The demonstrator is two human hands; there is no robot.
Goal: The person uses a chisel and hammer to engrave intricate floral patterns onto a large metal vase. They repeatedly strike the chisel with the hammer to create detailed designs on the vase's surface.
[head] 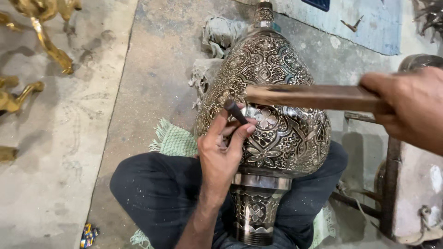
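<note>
We count one engraved metal vase (pixel 270 115), one chisel (pixel 235 111) and one wooden hammer (pixel 314 97). Two hands show: the left hand (pixel 221 152), the right hand (pixel 410 108). Three golden figures (pixel 44 27) lie at ten o'clock; one green mat (pixel 173 138).

a grey concrete floor (pixel 138 92) carries a green woven mat (pixel 174 139), crumpled rags (pixel 217 34) and golden metal figures (pixel 41 27).

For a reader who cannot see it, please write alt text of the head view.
A left hand holds a short dark metal punch against a large engraved silver-coloured metal vase lying across the person's lap, while the right hand holds a wooden hammer handle above it.
</note>
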